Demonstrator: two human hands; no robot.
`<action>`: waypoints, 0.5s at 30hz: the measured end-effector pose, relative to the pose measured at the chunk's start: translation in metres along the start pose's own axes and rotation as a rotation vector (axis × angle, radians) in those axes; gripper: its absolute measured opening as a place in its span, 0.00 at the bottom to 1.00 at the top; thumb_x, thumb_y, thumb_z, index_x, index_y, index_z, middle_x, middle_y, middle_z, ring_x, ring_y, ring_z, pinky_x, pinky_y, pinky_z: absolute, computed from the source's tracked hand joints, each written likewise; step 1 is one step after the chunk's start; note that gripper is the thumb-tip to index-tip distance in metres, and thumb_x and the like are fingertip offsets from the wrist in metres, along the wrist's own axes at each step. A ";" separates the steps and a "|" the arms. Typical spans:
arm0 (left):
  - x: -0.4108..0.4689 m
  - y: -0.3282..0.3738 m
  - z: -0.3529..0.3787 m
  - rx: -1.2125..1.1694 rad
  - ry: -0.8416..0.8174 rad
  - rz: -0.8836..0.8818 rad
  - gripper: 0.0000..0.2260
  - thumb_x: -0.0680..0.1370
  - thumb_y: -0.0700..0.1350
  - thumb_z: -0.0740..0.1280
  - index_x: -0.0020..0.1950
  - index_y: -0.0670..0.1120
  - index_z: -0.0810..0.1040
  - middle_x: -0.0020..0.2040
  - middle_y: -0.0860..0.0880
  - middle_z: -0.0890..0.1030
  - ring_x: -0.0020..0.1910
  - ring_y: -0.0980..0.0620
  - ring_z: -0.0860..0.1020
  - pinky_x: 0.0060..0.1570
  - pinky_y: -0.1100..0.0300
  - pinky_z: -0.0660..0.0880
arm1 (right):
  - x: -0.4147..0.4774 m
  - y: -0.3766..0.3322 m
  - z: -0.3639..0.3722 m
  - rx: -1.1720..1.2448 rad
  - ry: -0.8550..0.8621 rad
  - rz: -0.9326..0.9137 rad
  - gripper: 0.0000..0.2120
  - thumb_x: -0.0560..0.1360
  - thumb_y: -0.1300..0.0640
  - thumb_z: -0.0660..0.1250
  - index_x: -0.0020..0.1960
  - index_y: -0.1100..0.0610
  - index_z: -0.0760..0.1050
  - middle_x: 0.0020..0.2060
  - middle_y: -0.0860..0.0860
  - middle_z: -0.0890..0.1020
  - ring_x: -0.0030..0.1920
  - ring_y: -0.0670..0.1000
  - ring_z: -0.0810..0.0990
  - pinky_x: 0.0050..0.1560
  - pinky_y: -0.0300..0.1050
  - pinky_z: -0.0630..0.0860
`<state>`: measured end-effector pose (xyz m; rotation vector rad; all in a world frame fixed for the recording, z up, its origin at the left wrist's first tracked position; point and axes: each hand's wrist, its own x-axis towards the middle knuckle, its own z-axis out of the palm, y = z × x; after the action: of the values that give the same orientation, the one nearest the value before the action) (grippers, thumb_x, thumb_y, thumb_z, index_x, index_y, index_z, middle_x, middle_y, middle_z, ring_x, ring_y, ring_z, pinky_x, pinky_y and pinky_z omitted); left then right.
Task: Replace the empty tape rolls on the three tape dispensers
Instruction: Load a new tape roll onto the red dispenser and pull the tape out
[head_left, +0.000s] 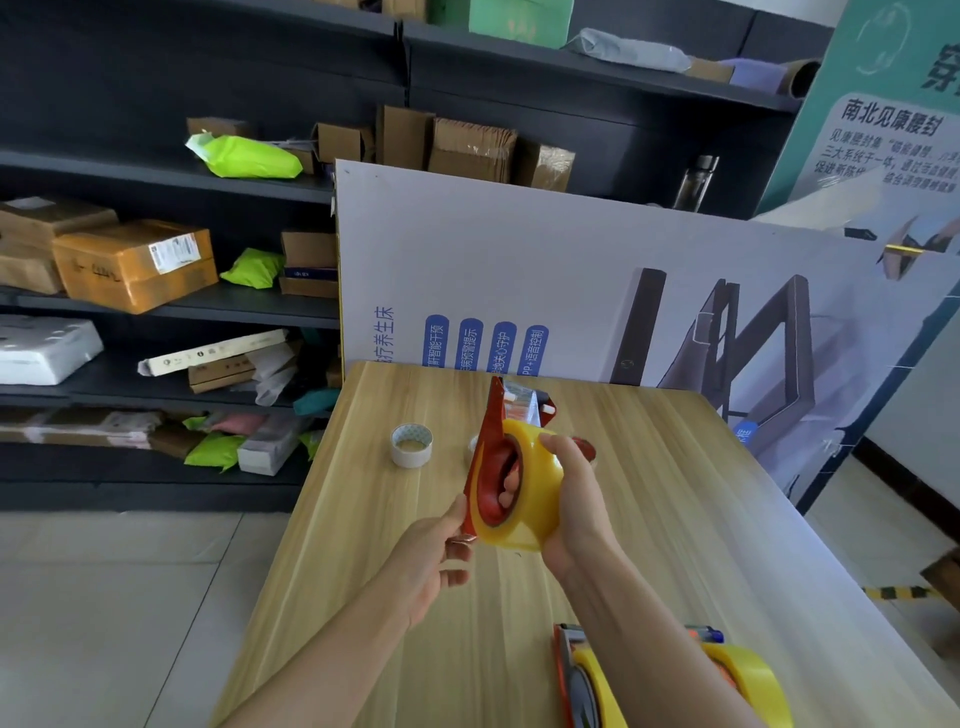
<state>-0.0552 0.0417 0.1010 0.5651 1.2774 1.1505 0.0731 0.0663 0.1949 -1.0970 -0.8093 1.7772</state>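
A red tape dispenser (489, 441) is held upright above the wooden table (649, 493). My left hand (434, 556) pinches its lower edge. My right hand (569, 499) is wrapped around a full yellow tape roll (535, 499) that sits on the dispenser's hub, fingers showing through the core. An empty white tape core (411, 445) stands on the table to the left. At the near edge lie a second red dispenser (576, 675) carrying a yellow roll and another yellow roll (753, 675), partly hidden by my right forearm.
A printed white board (571, 270) leans against the table's far edge. Dark shelves (171, 306) with cardboard boxes and green parcels fill the left. Tiled floor (104, 597) lies left of the table. A small red object shows behind my right hand.
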 end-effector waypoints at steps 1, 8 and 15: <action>-0.002 -0.006 0.001 -0.007 0.007 0.001 0.16 0.79 0.54 0.63 0.47 0.41 0.80 0.39 0.47 0.76 0.38 0.51 0.72 0.37 0.57 0.72 | 0.002 0.004 -0.002 0.001 0.003 0.014 0.15 0.76 0.51 0.62 0.45 0.62 0.78 0.28 0.56 0.78 0.26 0.52 0.75 0.34 0.44 0.75; -0.016 -0.054 -0.007 -0.076 0.071 -0.152 0.13 0.81 0.48 0.61 0.44 0.40 0.78 0.38 0.44 0.76 0.34 0.50 0.71 0.35 0.56 0.70 | 0.016 0.044 -0.015 -0.039 0.030 0.197 0.16 0.75 0.50 0.63 0.49 0.63 0.78 0.29 0.57 0.79 0.26 0.53 0.75 0.32 0.43 0.76; -0.022 -0.110 -0.024 -0.161 0.198 -0.388 0.13 0.82 0.45 0.61 0.44 0.39 0.77 0.35 0.43 0.77 0.32 0.49 0.71 0.32 0.56 0.70 | 0.022 0.099 -0.031 -0.089 0.073 0.368 0.16 0.76 0.52 0.62 0.50 0.64 0.78 0.29 0.57 0.79 0.26 0.54 0.76 0.32 0.44 0.77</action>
<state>-0.0366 -0.0252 0.0097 0.0768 1.3749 0.9859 0.0626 0.0486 0.0908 -1.4337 -0.6789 2.0027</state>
